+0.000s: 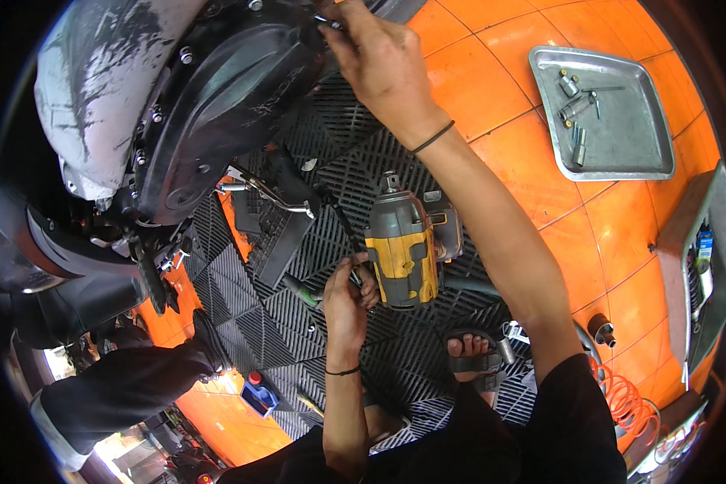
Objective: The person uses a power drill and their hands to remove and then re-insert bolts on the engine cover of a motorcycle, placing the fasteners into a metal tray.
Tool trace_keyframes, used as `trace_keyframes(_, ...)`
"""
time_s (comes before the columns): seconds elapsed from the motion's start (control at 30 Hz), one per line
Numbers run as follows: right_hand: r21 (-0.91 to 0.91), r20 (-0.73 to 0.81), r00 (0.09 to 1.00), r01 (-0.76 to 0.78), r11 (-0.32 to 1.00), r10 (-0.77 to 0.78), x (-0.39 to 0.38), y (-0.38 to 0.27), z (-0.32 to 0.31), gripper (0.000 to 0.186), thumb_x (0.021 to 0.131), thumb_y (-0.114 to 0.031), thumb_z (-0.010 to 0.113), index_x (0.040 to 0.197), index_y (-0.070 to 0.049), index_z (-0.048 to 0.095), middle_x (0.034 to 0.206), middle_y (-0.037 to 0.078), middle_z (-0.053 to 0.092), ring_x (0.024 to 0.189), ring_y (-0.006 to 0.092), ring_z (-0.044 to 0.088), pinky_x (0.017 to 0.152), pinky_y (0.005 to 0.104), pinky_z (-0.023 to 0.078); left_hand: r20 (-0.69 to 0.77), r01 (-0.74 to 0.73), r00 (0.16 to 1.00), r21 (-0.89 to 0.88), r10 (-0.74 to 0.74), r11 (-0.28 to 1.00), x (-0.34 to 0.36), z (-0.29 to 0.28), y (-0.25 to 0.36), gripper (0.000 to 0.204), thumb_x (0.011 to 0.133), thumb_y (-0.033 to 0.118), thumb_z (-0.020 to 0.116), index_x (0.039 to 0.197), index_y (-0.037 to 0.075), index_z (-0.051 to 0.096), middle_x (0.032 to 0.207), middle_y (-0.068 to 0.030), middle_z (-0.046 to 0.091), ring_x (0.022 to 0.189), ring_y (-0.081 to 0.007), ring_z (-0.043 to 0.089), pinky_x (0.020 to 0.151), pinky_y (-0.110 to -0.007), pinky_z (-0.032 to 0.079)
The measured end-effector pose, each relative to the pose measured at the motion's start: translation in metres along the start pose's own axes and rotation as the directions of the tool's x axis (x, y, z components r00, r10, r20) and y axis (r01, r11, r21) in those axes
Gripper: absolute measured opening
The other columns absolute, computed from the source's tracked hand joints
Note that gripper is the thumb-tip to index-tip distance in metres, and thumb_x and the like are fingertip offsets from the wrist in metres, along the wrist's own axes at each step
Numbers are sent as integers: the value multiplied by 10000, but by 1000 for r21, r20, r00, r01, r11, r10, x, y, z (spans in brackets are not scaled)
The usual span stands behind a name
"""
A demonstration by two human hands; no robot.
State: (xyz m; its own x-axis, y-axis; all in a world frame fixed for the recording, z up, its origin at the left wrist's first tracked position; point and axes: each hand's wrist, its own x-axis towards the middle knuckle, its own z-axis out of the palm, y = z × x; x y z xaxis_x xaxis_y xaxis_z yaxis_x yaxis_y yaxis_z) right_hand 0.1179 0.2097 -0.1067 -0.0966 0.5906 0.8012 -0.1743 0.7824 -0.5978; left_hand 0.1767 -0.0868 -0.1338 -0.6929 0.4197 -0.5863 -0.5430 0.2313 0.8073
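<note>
Scuffed silver-grey bodywork (pixel 85 105) fills the upper left, with a black engine cover (pixel 234 105) beside it, metal bolts (pixel 157 116) lining its left edge. Below, another person's dark-trousered leg (pixel 129 391) reaches in from the left. Next comes a blue container (pixel 258 395) with a red cap, at the edge of a black ribbed mat (pixel 238 282). The person's left hand (pixel 348 294) is over the mat, fingers curled closed around a slim piece (pixel 356 277) whose kind cannot be told. Farther up, the right hand (pixel 383 68) pinches a small metal piece (pixel 329 22) at the cover's upper right edge. A yellow-and-grey impact wrench (pixel 402 250) is just right of the left hand, square drive toward the top. Farther right, a metal tray (pixel 625 165) holding sockets (pixel 577 106) rests on orange tiles (pixel 516 161), above a coiled orange hose (pixel 625 399).
</note>
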Motion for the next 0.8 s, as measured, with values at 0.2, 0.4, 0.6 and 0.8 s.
trace_keyframes(0.2, 159, -5, 997, 78, 984, -78, 1, 9, -7, 200, 905, -88, 672, 1070, 22, 694, 866, 179, 660, 825, 377, 665, 745, 429, 547, 33, 0, 999, 101, -3, 995, 21, -7, -2, 250, 1068, 258, 457, 1065, 62, 612, 648, 28, 426, 527, -68, 329, 508, -228, 273)
trace_keyframes(0.4, 274, 75, 994, 50, 960, -74, 2, 15, -7, 191, 895, -82, 697, 1043, 38, 682, 963, 173, 668, 866, 354, 669, 781, 414, 545, -173, 86, 981, 10, -83, 996, 31, 8, 9, 246, 1066, 259, 498, 1084, 55, 633, 704, 69, 461, 590, -42, 387, 514, -218, 306)
trace_keyframes(0.6, 270, 66, 907, -417, 868, 415, -10, 17, -5, 259, 922, -167, 720, 1057, 33, 627, 916, 148, 671, 857, 271, 667, 780, 378, 532, 58, 5, 998, -29, -4, 1000, 46, 14, 29, 313, 1067, 192, 521, 1269, -33, 601, 769, 50, 462, 659, -49, 385, 595, -208, 341)
trace_keyframes(0.8, 186, 866, 420, -776, 603, 273, -100, 6, -44, 291, 938, -208, 712, 1148, -6, 719, 1023, 82, 710, 891, 129, 639, 765, 279, 508, 230, -41, 971, -136, 72, 990, 77, 6, 47, 255, 1050, 97, 530, 1233, -65, 602, 796, 22, 476, 677, -55, 383, 624, -207, 356)
